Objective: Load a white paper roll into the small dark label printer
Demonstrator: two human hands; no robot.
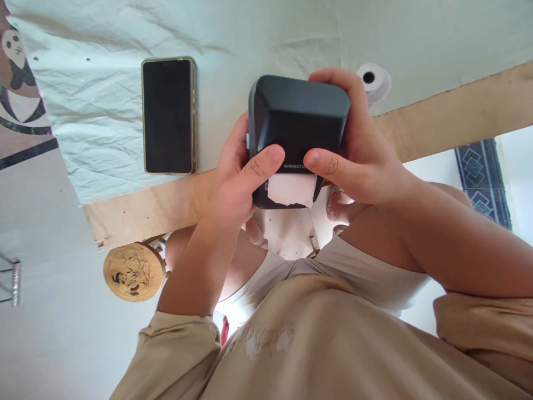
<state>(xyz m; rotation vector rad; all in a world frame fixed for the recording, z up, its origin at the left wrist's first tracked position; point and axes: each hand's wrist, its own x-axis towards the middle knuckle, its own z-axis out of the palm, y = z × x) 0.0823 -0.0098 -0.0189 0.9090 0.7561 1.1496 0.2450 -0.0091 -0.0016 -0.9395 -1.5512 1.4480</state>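
Label printer (297, 119): a dark grey, round-cornered box marked NIIMBOT was held at the centre of the view, above the near edge of the table, its slot face turned toward the wearer.
Paper strip (290, 190): a white strip with a ragged lower edge was seen protruding from the printer's slot, at 6 o'clock of the casing.
Left hand (233, 178): it was clasped around the printer's 9 o'clock side, the thumb laid across the front face just above the strip; the remaining fingers were hidden behind and below the casing.
Right hand (358, 150): it was wrapped around the printer's 3 o'clock side, fingers curled over the top edge at 1 o'clock and the thumb pressed on the front face beside the lettering, touching the strip's upper corner.
Smartphone (169, 115): it was laid flat, screen dark, in a gold-edged case, at 9 o'clock of the printer and well apart from it.
Paper roll (373, 81): a white roll with a dark core was partly hidden behind the right hand, at 2 o'clock of the printer.
Table (137, 214): a pale wooden edge was seen running across the view from 8 o'clock to 2 o'clock.
Cloth (95, 100): a creased pale green sheet was spread over the table top, under the smartphone and roll.
Stool (134, 271): a round wooden seat with a panda drawing was seen at 8 o'clock, below the table edge.
Clothing (316, 333): a beige long-sleeved top was seen filling the 6 o'clock area.
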